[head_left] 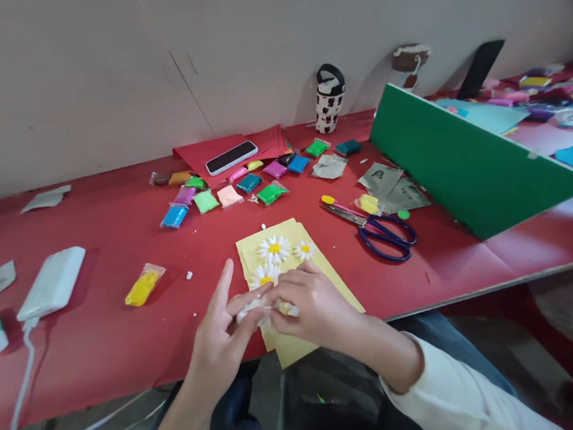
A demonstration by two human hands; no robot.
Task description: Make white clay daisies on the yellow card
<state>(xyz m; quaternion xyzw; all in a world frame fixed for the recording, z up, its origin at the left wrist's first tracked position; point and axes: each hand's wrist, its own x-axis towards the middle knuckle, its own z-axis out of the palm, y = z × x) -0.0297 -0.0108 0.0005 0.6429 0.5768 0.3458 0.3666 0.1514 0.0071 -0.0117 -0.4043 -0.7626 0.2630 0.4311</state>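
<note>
My left hand [221,334] pinches one end of a small clear plastic packet of white clay [248,308] between thumb and forefinger, with another finger pointing up. The fingers of my right hand [314,299] are closed on the packet's other side and partly hide it. Both hands are above the near part of a yellow paper sheet [322,275]. On that sheet lie daisies with white petals and yellow centres: a large daisy [274,249], a smaller daisy [304,249] and another daisy [264,276] partly covered by my fingers.
Right of the paper lie scissors [386,234] and a green board [467,159] standing at a slant. Behind are several coloured clay packets [206,201], a phone [232,157] and a tumbler [330,104]. A yellow packet [145,285] and a white power bank [54,282] with cable lie left.
</note>
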